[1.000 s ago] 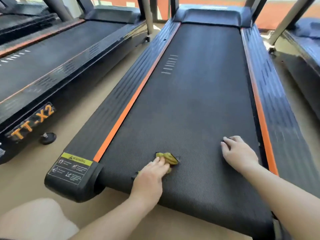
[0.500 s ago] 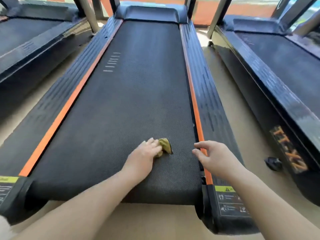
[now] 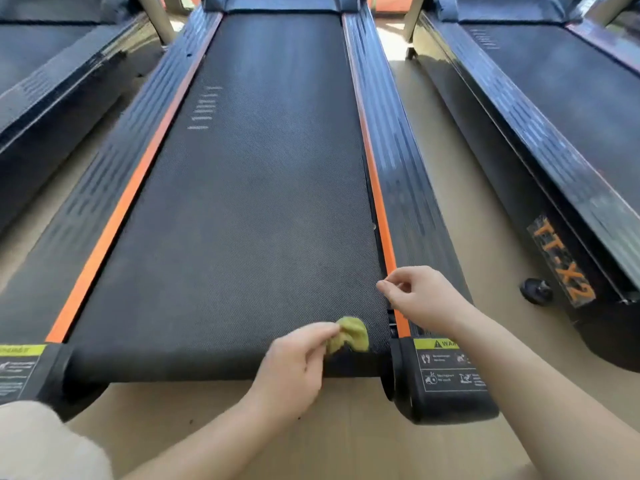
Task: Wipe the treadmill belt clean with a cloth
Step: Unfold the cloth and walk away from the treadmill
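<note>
**Cloth at near right corner of belt, left hand on it**

Gym floor, tan and matte point(image 3: 346, 445), three treadmills side by side. Middle one is the work surface: long black textured treadmill belt point(image 3: 249, 209) running away from the person, orange stripe point(image 3: 114, 216) down the left edge and a matching one down the right, ribbed black side rails point(image 3: 405, 174) outside those. Faint row of short white dashes point(image 3: 204, 109) printed on the belt, far left portion.

Small crumpled yellow-green cloth point(image 3: 351, 334) sits on the belt at the near end, close to the right edge, just inside the black rear end cap with the yellow warning label point(image 3: 446, 375). Left hand point(image 3: 294, 362) pinches the cloth's left side, fingers bunched together on it, hand over the belt's rear roll-off. Most of the cloth sticks out to the right of the fingertips and touches the belt.

Right hand point(image 3: 422, 299) is over the right orange stripe and rail, just beyond the end cap. Holds nothing; fingers loosely curled, index and thumb tips near each other pointing left toward the belt edge. Can't tell if it's resting on the rail or just above it.

Neighbouring black treadmill on the right point(image 3: 568, 109) has an orange "TT-X2" decal point(image 3: 562, 261) on its side frame and a round black levelling foot point(image 3: 536, 291) on the floor. Another treadmill at left point(image 3: 52, 84), partly cut off.
</note>
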